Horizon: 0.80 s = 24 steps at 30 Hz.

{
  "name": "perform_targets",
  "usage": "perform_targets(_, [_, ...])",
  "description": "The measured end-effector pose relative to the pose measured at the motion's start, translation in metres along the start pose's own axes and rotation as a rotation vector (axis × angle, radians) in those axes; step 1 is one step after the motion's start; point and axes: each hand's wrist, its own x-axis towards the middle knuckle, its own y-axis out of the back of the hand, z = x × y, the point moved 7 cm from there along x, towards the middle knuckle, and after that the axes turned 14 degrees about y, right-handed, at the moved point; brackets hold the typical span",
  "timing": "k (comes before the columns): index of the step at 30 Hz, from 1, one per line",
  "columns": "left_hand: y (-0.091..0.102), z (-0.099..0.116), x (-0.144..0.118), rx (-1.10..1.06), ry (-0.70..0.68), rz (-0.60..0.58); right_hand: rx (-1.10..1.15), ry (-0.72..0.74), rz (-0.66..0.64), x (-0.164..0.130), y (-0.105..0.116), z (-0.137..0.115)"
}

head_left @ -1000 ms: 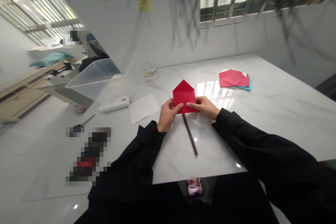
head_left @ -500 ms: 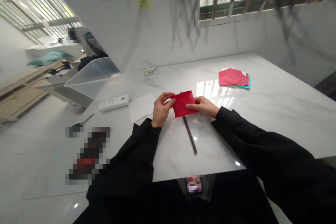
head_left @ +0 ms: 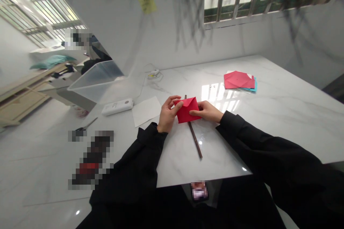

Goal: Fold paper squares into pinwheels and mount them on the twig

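Observation:
A small folded red paper lies on the white marble table, shaped like a closed envelope with its flap down. My left hand pinches its left edge between thumb and fingers. My right hand presses on its right side with the fingers flat. A thin dark stick runs under the paper toward me, its far tip showing just behind the paper.
A white sheet and a white oblong device lie to the left, with a clear plastic bin behind them. A stack of pink and blue papers sits at the far right. Scissors lie near the left edge.
The pointed top flap of the red paper has been folded down, so the house shape is now a flat rectangle. Both hands stayed on the paper's sides.

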Motion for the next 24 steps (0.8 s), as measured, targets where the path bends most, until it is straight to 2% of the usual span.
perform_targets(5, [-0.004,-0.006,-0.002,-0.052,0.112,-0.08,-0.015,0.048,-0.01,0.0,0.0,0.0])
perform_targets(14, [-0.006,-0.015,-0.001,-0.025,0.152,-0.095,0.025,0.043,0.007,-0.001,-0.001,-0.001])
perform_targets(19, [-0.004,-0.019,0.001,0.016,0.127,-0.083,0.111,0.057,0.006,-0.001,-0.006,-0.008])
perform_targets(21, [-0.002,-0.019,0.003,0.035,0.115,-0.082,0.138,0.055,0.042,-0.001,-0.004,-0.012])
perform_targets(24, [-0.002,-0.019,0.003,0.061,0.118,-0.095,0.08,0.017,0.175,-0.002,0.007,-0.012])
